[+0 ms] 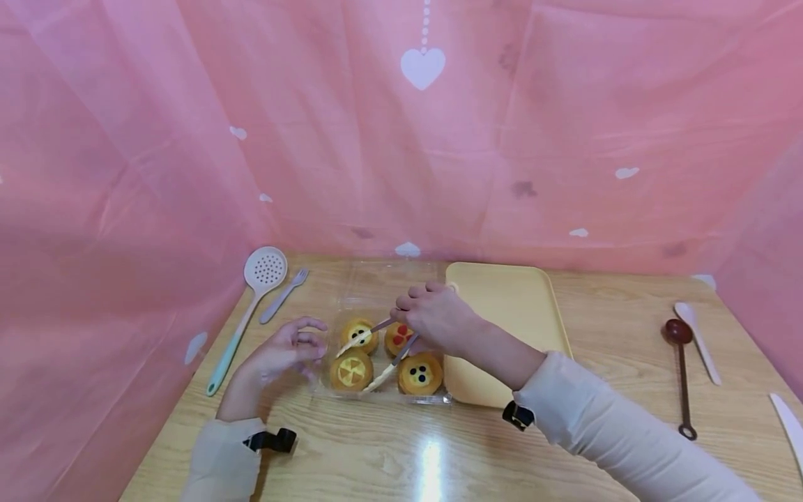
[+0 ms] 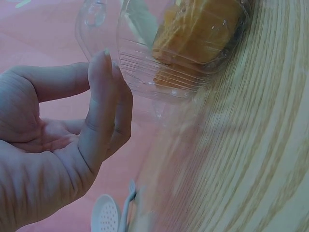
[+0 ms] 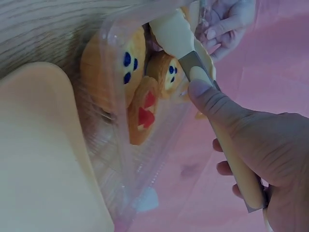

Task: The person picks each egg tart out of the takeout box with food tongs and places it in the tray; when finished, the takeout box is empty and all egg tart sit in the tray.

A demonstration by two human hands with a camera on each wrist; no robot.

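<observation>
Wooden table [image 1: 351, 453], pink cloth [image 1: 426, 174] behind; right hand [image 1: 439, 317] grips tongs [image 3: 192, 63], their tips spread, seemingly straddling a pastry [image 1: 351, 371] in the clear box [image 1: 433, 400], left of the grip, bodyward; contact unclear. Likely lining up a pick; next move calls for a gentle squeeze. Left hand [image 1: 285, 352] loosely bent, nothing held, left of the grip.

A white-green perforated skimmer [image 1: 246, 317] and grey fork [image 1: 282, 299] lie near the wooden desk's [image 1: 351, 453] left edge; a brown ladle [image 1: 684, 378], white spoon [image 1: 701, 345] and white knife [image 1: 789, 425] near its right. Between, round golden tarts [image 1: 351, 370] sit in a clear plastic box [image 1: 410, 399], left of a rectangular yellow tray [image 1: 508, 303].
</observation>
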